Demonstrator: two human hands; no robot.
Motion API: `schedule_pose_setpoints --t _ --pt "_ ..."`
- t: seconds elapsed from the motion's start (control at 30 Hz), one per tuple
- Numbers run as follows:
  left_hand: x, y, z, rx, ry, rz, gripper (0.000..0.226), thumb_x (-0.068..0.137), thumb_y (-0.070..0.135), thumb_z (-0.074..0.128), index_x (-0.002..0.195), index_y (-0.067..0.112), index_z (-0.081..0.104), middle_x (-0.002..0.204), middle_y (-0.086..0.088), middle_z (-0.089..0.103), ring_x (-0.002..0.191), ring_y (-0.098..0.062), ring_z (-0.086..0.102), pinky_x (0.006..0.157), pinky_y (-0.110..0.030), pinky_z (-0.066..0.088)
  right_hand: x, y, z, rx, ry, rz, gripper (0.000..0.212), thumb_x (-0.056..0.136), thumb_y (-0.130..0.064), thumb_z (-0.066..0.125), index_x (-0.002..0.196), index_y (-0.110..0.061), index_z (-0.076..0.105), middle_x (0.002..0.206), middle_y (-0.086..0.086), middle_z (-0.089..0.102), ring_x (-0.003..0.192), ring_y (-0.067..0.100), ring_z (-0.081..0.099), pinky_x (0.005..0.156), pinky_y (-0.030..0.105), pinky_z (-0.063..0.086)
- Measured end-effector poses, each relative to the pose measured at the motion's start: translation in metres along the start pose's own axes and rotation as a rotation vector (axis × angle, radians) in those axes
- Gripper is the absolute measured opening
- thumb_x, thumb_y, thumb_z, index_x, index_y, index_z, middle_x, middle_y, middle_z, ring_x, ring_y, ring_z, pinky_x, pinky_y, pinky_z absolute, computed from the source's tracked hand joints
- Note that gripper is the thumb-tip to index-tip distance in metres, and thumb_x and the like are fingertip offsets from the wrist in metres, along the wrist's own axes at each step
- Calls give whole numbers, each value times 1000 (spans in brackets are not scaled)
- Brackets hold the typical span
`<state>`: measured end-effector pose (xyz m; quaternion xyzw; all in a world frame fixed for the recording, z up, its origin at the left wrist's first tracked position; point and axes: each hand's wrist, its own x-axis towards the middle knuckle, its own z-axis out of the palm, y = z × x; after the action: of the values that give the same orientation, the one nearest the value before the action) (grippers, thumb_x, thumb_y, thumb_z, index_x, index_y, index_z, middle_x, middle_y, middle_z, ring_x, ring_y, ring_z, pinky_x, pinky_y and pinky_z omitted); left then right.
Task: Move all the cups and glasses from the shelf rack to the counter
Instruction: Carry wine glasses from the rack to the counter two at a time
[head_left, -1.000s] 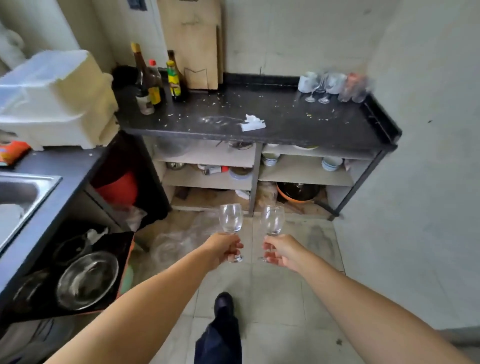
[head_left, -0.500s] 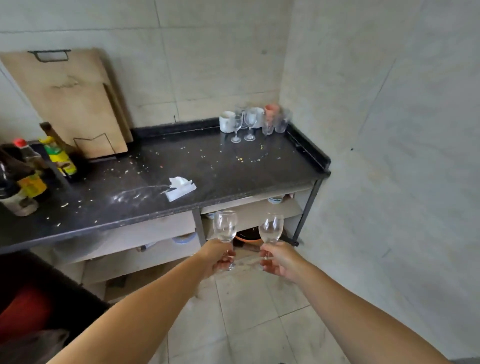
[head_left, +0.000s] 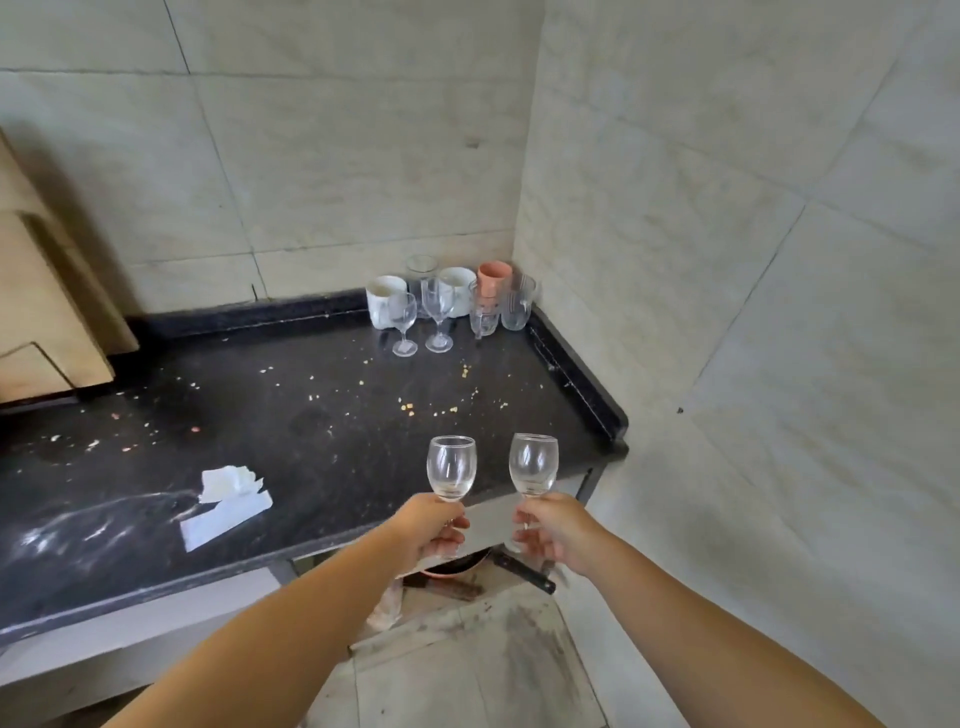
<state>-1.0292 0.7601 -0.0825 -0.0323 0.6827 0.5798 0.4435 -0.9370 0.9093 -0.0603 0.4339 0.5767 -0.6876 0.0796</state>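
A: Which step is this?

B: The carry, I'd judge, near its end. The left hand (head_left: 434, 530) has its fingers wrapped around the stem of one wine glass (head_left: 451, 468), and the right hand (head_left: 556, 535) pinches the stem of a second wine glass (head_left: 533, 464) the same way. Both glasses are upright, held in the air just at the near edge of the black counter (head_left: 311, 415), not yet set down.

A: And the rest of the glassware?

B: Bunched in the counter's far right corner: two white mugs (head_left: 385, 306), a pink cup (head_left: 493, 278), tumblers (head_left: 518, 304), and two stemmed glasses (head_left: 438, 317) standing in front of them. The shelf rack itself is out of view, so I cannot tell what remains there.

A: What does the next move call for?

B: Reaching across the counter toward that corner and lowering each foot flat onto bare surface in front of the cluster, apart from the stemmed pair already there. The crumbs (head_left: 410, 408) scattered mid-counter could rock a foot, so a clean patch is better. The crumpled tissue (head_left: 228, 496) near the counter's front left is well clear of the route.
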Motion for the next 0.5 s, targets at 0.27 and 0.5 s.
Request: schedule_pose_setpoints --t 0.27,0.5 --pt "96 67 21 -117 23 -53 4 97 3 48 96 0 50 84 -15 55 53 -17 54 43 -20 50 111 -76 -27 68 20 -7 8 94 -5 53 86 -9 55 84 9 56 58 18 57 39 21 50" --pt "192 127 12 -103 -53 -45 8 95 1 48 103 -1 50 85 -12 55 68 -17 58 62 -23 56 201 -128 -24 62 58 -35 6 94 -6 53 100 -6 55 91 9 56 65 18 60 55 28 57"
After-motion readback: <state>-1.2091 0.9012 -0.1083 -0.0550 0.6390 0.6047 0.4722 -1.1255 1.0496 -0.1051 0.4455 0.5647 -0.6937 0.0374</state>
